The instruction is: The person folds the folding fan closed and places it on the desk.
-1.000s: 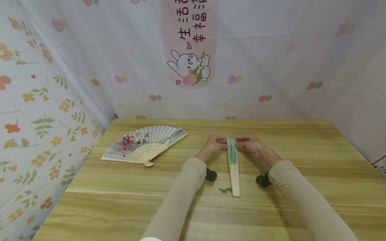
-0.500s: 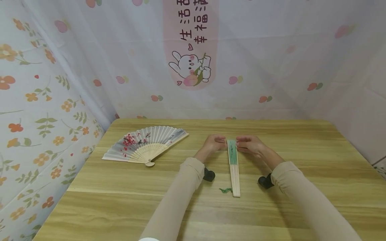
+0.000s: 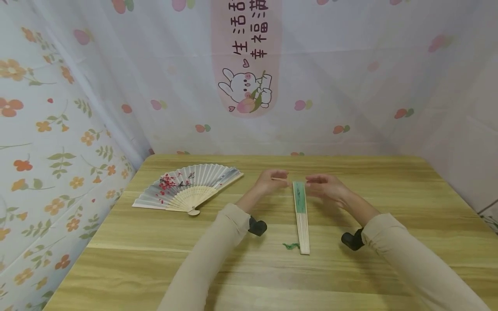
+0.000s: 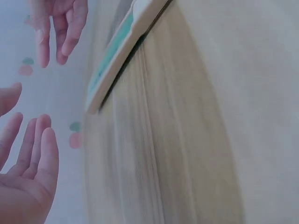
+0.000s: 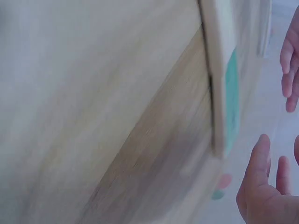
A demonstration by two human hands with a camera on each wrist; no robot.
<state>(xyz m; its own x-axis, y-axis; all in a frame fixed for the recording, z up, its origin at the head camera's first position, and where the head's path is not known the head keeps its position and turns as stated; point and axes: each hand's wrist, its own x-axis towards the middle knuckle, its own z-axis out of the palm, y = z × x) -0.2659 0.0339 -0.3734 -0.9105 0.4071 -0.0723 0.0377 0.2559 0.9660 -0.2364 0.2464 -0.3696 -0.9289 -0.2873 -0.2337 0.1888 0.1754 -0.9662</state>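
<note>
A folded hand fan (image 3: 301, 216) with pale ribs and a green leaf lies lengthwise on the wooden table, a green tassel (image 3: 291, 245) by its near end. To the left of its far end is my left hand (image 3: 272, 180), fingers loosely extended and holding nothing. My right hand (image 3: 326, 187) is on the other side, its fingers also extended and grasping nothing. In the left wrist view the fan's green end (image 4: 112, 53) lies apart from the fingers. The right wrist view has the green strip (image 5: 231, 102) beyond the fingertips' reach, too.
A spread hand fan (image 3: 190, 185) with red blossoms on grey-white lies at the back left of the table (image 3: 155, 263). A white printed curtain (image 3: 330, 77) hangs behind the table's far edge, and a floral cloth (image 3: 58, 172) hangs on the left.
Both hands have let go of the folded fan's far end and drawn apart, the left going left and the right going right. The folded fan stays in place.
</note>
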